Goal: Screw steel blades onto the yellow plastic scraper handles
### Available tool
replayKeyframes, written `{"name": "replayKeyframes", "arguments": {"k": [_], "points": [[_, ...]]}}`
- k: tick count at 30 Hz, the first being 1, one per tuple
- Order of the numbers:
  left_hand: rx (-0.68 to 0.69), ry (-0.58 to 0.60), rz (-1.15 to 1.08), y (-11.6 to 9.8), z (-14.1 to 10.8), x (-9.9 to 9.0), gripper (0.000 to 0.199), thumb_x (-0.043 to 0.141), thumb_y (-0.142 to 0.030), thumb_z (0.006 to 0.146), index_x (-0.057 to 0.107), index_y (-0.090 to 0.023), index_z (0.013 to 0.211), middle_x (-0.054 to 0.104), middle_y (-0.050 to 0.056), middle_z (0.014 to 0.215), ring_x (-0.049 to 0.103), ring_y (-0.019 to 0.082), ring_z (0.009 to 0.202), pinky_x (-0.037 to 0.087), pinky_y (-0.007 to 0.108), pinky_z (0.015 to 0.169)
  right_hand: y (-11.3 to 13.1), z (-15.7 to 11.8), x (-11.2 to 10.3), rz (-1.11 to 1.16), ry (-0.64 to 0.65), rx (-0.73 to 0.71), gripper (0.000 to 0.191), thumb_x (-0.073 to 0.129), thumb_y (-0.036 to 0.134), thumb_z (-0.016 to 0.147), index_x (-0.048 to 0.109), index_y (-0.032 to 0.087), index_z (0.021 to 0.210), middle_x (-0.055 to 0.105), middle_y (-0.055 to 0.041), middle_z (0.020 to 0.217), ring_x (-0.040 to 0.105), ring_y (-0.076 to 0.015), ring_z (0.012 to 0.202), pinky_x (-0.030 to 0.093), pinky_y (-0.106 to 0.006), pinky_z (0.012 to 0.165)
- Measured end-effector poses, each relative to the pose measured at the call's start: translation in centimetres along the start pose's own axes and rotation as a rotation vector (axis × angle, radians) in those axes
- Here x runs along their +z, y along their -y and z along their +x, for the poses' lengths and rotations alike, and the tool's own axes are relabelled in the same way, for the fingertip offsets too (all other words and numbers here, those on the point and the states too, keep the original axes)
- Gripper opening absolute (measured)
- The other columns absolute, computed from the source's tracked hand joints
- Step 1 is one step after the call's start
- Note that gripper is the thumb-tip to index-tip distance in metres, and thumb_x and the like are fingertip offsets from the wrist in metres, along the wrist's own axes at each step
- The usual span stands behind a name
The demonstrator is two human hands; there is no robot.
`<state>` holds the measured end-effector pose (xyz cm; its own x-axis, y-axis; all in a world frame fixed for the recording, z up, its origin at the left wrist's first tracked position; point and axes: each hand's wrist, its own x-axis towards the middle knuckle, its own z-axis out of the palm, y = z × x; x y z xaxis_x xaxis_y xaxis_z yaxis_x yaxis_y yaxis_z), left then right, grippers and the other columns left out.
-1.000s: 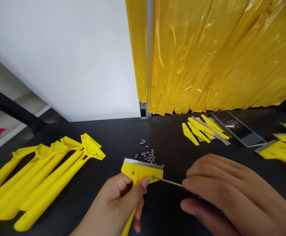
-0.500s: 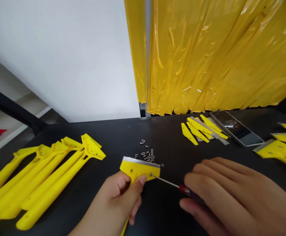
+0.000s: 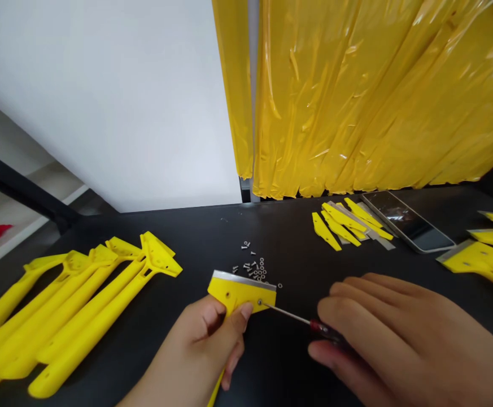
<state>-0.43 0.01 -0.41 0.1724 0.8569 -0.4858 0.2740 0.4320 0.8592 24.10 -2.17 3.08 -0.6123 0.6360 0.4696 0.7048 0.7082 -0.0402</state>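
Observation:
My left hand (image 3: pixel 212 333) is closed around a yellow scraper (image 3: pixel 241 291) just below its head, thumb pressed on the face. A metal blade edge runs along the top of that head. One of its two holes has a screw in it; the left hole shows no screw. In my right hand (image 3: pixel 390 333) is a screwdriver (image 3: pixel 288 314) with a thin metal shaft and a dark red handle, mostly hidden by the fingers. Its tip meets the screw at the right side of the head. Behind the scraper lie several small screws and nuts (image 3: pixel 257 270).
Several yellow scraper handles (image 3: pixel 102 305) lie at the left on the black table (image 3: pixel 195 226). Yellow clamp plates and grey blades (image 3: pixel 348 223) are piled at the back right beside a phone (image 3: pixel 411 220). Scrapers with blades (image 3: pixel 470 257) lie at the far right. Yellow plastic sheeting (image 3: pixel 356 102) hangs behind.
My right hand's fingers have shifted slightly around the screwdriver handle. The scraper and the screwdriver tip stay almost in the same place.

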Motion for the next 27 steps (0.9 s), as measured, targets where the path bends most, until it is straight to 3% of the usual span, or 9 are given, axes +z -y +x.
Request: {"name": "replayKeyframes", "arguments": {"k": [11,14,18,20,22,27], "points": [[0.017,0.028,0.033,-0.51,0.04,-0.07,0.054,0.064,-0.059,0.092,0.051,-0.023,0.054,0.050,-0.003,0.046,0.043,0.012,0.044,0.037,0.026,0.050,0.08,-0.31,0.01,-0.010,0.027,0.034,0.019,0.051,0.025,0.105,0.050,0.024,0.086,0.059,0.0016,0.071,0.055,-0.0188,0.056,0.032,-0.038,0.053],[0.009,0.012,0.015,-0.43,0.15,-0.09,0.054,0.064,-0.061,0.092,0.051,-0.022,0.056,0.051,-0.003,0.047,0.044,0.011,0.041,0.036,0.025,0.047,0.12,-0.21,-0.11,0.007,0.022,0.039,0.010,0.048,0.025,0.105,0.055,0.021,0.101,0.064,-0.0021,0.083,0.059,-0.0207,0.065,0.038,-0.038,0.057],[0.009,-0.001,-0.002,-0.43,0.09,-0.09,0.053,0.064,-0.060,0.092,0.050,-0.022,0.059,0.052,-0.003,0.048,0.044,0.010,0.040,0.035,0.024,0.045,-0.02,0.12,-0.38,0.021,0.048,0.014,0.019,0.050,0.015,0.103,0.052,0.023,0.087,0.059,0.0009,0.074,0.054,-0.0183,0.061,0.034,-0.037,0.056],[0.019,-0.002,-0.017,-0.49,-0.03,-0.02,0.053,0.065,-0.062,0.091,0.050,-0.022,0.060,0.052,-0.004,0.048,0.043,0.010,0.041,0.035,0.023,0.046,-0.17,0.20,-0.43,-0.022,0.008,-0.001,0.008,0.052,0.020,0.105,0.058,0.020,0.099,0.063,-0.0012,0.079,0.057,-0.0205,0.066,0.035,-0.038,0.059],[0.031,-0.008,-0.029,-0.59,-0.15,0.05,0.053,0.066,-0.063,0.089,0.050,-0.022,0.060,0.051,-0.004,0.047,0.042,0.010,0.042,0.036,0.023,0.045,-0.28,0.16,-0.34,-0.035,-0.022,-0.006,0.013,0.049,0.018,0.105,0.058,0.017,0.114,0.067,-0.0054,0.090,0.059,-0.0224,0.072,0.038,-0.039,0.063],[0.026,-0.034,-0.033,-0.50,0.09,0.04,0.053,0.069,-0.067,0.084,0.051,-0.022,0.061,0.052,-0.004,0.046,0.042,0.010,0.041,0.037,0.024,0.045,-0.20,-0.02,0.13,-0.009,-0.001,-0.005,0.016,0.045,0.017,0.106,0.054,0.021,0.093,0.060,0.0004,0.078,0.052,-0.0186,0.062,0.032,-0.037,0.057]]}}
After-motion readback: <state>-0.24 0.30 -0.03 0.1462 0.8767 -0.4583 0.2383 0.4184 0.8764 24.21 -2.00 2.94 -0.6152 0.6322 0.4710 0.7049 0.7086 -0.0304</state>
